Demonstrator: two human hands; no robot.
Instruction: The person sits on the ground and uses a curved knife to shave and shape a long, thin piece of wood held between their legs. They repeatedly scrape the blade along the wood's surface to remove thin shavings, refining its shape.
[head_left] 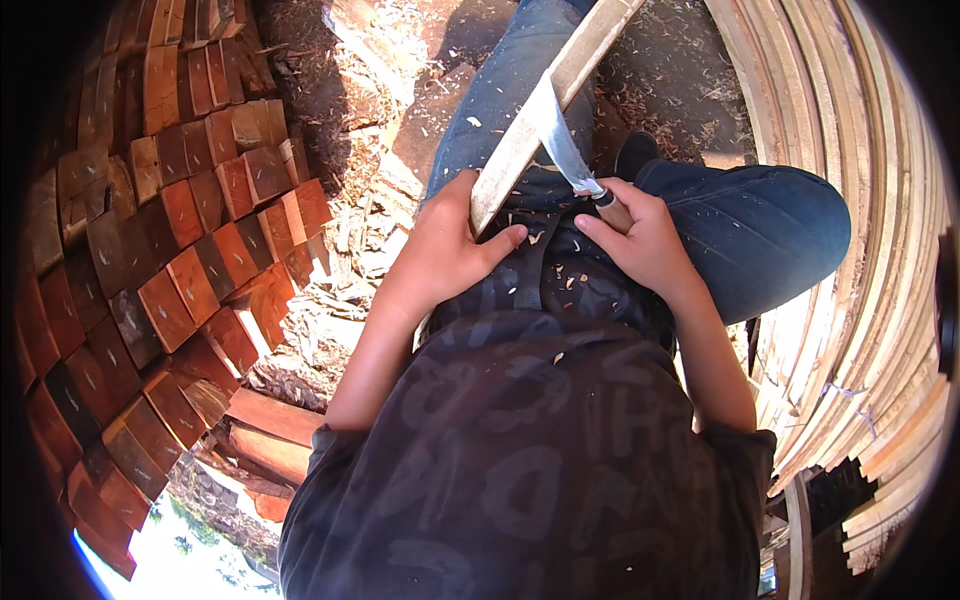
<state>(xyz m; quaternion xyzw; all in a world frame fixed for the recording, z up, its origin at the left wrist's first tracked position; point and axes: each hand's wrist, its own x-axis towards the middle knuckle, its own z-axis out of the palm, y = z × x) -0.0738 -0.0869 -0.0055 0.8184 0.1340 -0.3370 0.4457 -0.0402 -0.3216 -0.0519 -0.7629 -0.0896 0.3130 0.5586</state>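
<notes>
A long pale wooden strip [548, 108] slants across my lap, rising toward the far right. My left hand [447, 243] grips its near end, with the thumb pointing right. In my right hand [645, 232] is a knife [566, 145], its brown wooden handle wrapped by my fingers. The knife's broad metal blade points up and left, and its tip end meets the side of the strip. Wood shavings [568, 280] lie scattered on my dark clothing and jeans.
Stacked reddish-brown wood blocks [190, 250] rise on the left. Long pale wooden strips [860, 270] are piled along the right. Chips and shavings [335, 320] cover the ground left of me. My bent right knee [790, 235] reaches toward the strip pile.
</notes>
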